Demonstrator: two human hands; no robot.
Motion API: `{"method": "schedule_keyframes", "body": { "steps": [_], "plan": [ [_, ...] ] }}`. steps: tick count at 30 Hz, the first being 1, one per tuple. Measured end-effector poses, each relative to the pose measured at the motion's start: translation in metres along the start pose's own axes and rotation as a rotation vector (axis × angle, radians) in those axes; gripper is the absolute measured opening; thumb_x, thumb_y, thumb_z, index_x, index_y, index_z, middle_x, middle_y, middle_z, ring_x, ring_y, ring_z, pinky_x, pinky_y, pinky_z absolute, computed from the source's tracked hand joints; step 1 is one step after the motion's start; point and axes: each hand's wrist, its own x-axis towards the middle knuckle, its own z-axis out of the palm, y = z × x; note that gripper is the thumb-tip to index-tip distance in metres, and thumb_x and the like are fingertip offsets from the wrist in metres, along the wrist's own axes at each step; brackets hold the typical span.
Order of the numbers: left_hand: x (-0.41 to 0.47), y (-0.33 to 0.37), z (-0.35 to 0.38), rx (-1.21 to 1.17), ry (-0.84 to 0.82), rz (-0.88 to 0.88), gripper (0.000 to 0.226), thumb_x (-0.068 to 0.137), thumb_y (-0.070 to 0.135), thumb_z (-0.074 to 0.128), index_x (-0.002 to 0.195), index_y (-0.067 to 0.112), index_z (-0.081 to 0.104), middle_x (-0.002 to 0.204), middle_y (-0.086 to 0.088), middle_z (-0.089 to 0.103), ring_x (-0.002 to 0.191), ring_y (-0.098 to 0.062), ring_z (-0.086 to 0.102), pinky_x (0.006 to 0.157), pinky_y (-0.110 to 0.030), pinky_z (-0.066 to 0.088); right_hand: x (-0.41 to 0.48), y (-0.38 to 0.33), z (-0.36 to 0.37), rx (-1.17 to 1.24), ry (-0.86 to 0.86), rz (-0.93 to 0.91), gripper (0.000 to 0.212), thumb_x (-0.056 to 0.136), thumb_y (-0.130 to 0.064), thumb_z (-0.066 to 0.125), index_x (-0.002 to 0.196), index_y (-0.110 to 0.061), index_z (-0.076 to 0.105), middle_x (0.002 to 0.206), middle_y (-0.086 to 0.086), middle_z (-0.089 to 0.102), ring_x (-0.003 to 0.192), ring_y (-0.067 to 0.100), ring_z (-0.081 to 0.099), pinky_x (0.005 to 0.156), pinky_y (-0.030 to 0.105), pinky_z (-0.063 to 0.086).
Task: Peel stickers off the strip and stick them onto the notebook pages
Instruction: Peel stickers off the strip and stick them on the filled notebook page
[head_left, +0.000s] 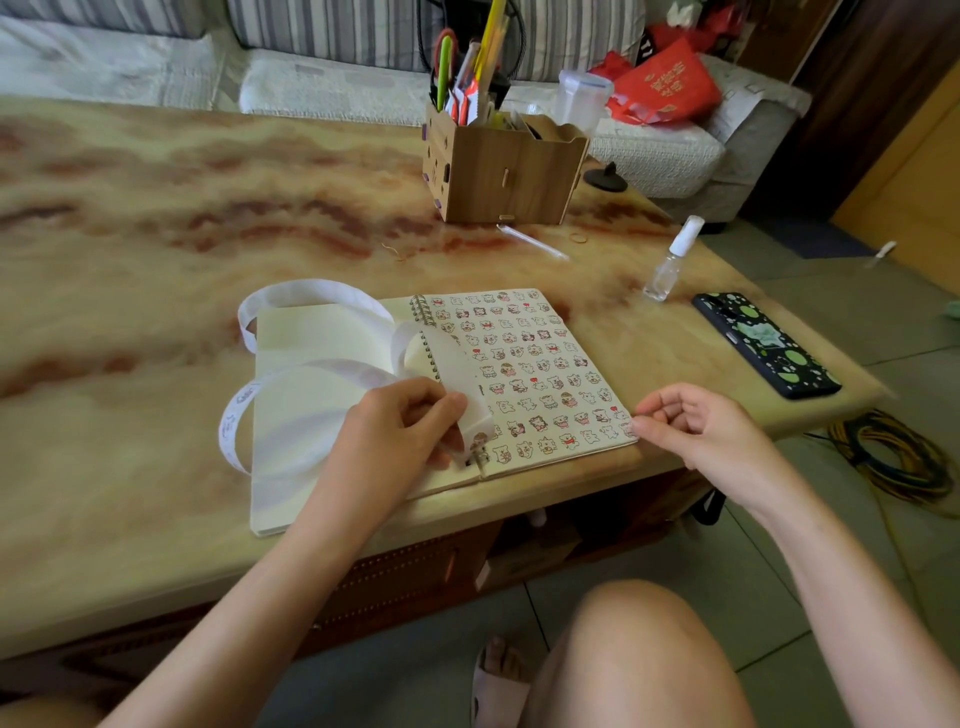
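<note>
Fingers (448, 411) of our left hand (400, 423) clamped the strip (311, 291) at the notebook (311, 338)'s six o'clock, steadying it for peeling. Our right hand (693, 431)'s fingertips (641, 423) met at four o'clock; on what, we could not tell.

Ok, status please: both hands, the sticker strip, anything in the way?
Left hand grips strip end by notebook spine. Right hand curled at right page's lower corner, pinch unclear. Strip loops lie over blank left page.

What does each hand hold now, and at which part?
The left hand grips the strip near its end, over the notebook spine. The right hand is at the page corner, fingertips together; a hold cannot be told.
</note>
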Motion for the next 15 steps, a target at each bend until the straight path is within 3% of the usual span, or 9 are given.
{"method": "schedule_keyframes", "body": {
  "steps": [5,11,15],
  "plan": [
    [-0.0010,0.0011,0.0005,-0.001,0.003,0.004,0.020,0.092,0.023,0.057,0.081,0.010,0.068,0.070,-0.005,0.073,0.068,-0.029,0.067,0.077,-0.037,0.055,0.0002,0.0002,0.0000,0.006,-0.020,0.007,0.024,0.075,-0.017,0.078,0.093,-0.019,0.063,0.085,0.002,0.058,0.073,0.013,0.051,0.075,0.028,0.046],
    [-0.0009,0.0006,0.0000,-0.007,-0.001,0.006,0.019,0.092,0.023,0.058,0.081,0.011,0.068,0.070,-0.004,0.073,0.069,-0.028,0.068,0.077,-0.039,0.056,0.0009,-0.0007,-0.0065,0.018,-0.075,0.032,0.019,0.083,-0.003,0.067,0.095,-0.016,0.062,0.083,0.001,0.056,0.071,0.010,0.050,0.052,0.008,0.041],
    [-0.0015,0.0015,0.0001,-0.016,0.000,0.007,0.020,0.092,0.023,0.058,0.082,0.010,0.068,0.070,-0.005,0.073,0.070,-0.029,0.067,0.076,-0.037,0.056,-0.0004,-0.0028,-0.0058,0.017,-0.068,0.041,0.018,0.085,-0.004,0.066,0.097,-0.017,0.062,0.086,0.001,0.058,0.075,0.011,0.052,0.061,0.014,0.043]
  ]
}}
